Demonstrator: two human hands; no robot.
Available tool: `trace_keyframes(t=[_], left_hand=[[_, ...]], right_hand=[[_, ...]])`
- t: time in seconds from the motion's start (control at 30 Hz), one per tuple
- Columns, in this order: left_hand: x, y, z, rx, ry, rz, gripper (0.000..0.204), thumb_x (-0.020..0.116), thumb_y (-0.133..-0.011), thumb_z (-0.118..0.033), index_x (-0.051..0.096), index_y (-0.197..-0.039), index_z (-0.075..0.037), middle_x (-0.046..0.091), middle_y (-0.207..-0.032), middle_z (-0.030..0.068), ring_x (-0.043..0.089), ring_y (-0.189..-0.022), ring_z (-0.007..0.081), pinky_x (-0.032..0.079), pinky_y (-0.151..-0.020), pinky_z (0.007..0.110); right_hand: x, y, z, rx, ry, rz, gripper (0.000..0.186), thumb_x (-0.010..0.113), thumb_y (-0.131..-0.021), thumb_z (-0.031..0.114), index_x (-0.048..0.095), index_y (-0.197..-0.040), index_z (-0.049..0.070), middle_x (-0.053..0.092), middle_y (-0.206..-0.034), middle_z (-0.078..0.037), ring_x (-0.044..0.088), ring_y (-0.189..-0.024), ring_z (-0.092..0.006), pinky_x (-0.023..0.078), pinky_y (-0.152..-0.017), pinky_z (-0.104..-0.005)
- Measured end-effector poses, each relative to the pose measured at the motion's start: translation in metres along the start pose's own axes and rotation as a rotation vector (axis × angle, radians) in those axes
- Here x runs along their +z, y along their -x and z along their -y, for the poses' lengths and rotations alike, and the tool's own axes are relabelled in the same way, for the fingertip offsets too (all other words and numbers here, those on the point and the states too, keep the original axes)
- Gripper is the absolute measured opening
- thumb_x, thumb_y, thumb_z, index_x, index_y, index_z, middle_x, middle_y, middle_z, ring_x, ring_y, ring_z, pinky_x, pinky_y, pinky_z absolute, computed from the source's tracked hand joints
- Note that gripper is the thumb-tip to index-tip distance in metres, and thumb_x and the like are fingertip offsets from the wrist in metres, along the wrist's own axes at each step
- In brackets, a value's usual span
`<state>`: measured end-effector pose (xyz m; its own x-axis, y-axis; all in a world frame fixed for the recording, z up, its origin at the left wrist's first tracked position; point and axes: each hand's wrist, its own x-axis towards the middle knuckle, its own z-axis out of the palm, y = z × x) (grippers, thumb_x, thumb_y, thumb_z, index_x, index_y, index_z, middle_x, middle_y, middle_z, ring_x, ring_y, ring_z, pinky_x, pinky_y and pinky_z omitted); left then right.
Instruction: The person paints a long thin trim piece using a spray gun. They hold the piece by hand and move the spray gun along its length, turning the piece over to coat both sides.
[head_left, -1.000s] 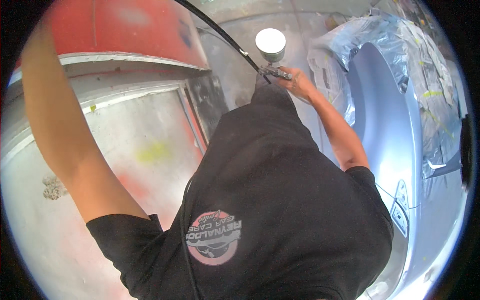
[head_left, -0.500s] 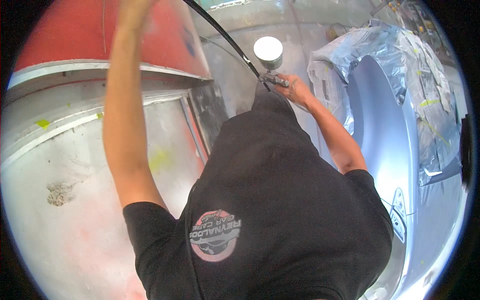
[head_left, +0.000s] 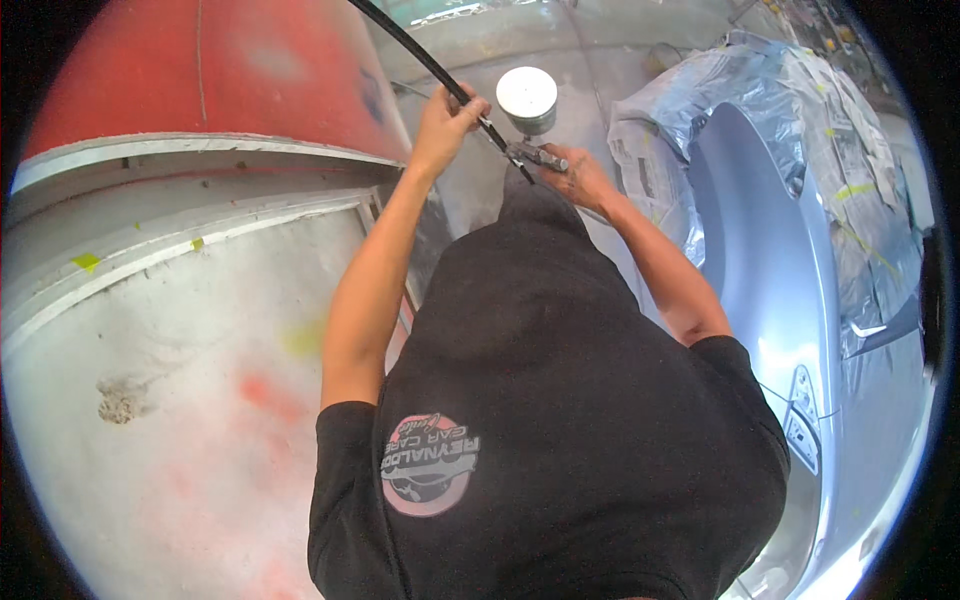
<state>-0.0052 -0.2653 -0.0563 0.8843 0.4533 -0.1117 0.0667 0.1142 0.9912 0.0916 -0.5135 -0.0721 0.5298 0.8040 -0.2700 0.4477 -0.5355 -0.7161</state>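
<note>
My right hand (head_left: 583, 180) is wrapped round a paint spray gun (head_left: 540, 156), whose cup (head_left: 527, 97) has a round white lid and stands upright above it. A long, narrow, glossy black strip (head_left: 415, 52) slants down from the top edge to the gun, and its lower end lies just left of my right hand. Near that lower end, my left hand (head_left: 447, 122) is closed on the strip, thumb and fingers pinched about it. Where the strip passes the gun, I cannot tell whether the two touch.
To the right stands a light-blue car panel (head_left: 770, 260), with clear plastic sheeting (head_left: 740, 75) wrapped behind it. On the left are a red panel (head_left: 200, 75) and a whitish, paint-stained surface (head_left: 180, 370) with bits of yellow-green tape (head_left: 87, 262).
My left hand has come down and right from the upper left and taken hold of the black strip. The spray gun in my right hand has barely shifted.
</note>
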Motion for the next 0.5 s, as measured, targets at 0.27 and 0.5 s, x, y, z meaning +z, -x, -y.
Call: trace_keyframes(t=[0.27,0.5], left_hand=[[0.000,0.001,0.021,0.016,-0.076,-0.118,0.022,0.066,-0.096,-0.013,0.053,-0.110,-0.003,0.069,-0.096,0.0095,0.070,-0.089,0.0184,0.058,-0.070,0.032],[-0.008,-0.007,0.025,-0.007,-0.140,-0.132,0.024,0.066,-0.096,-0.010,0.050,-0.112,-0.003,0.065,-0.103,0.0094,0.071,-0.095,0.0205,0.064,-0.067,0.037]], right_hand=[[0.019,0.012,-0.029,-0.011,0.004,-0.085,0.041,0.070,-0.087,0.027,0.066,-0.125,0.011,0.072,-0.096,-0.022,0.069,-0.090,-0.0422,0.054,-0.078,-0.0477],[0.027,0.029,-0.027,0.067,0.046,-0.081,0.042,0.068,-0.085,0.023,0.065,-0.124,0.006,0.070,-0.098,-0.026,0.069,-0.092,-0.0422,0.052,-0.080,-0.0457]])
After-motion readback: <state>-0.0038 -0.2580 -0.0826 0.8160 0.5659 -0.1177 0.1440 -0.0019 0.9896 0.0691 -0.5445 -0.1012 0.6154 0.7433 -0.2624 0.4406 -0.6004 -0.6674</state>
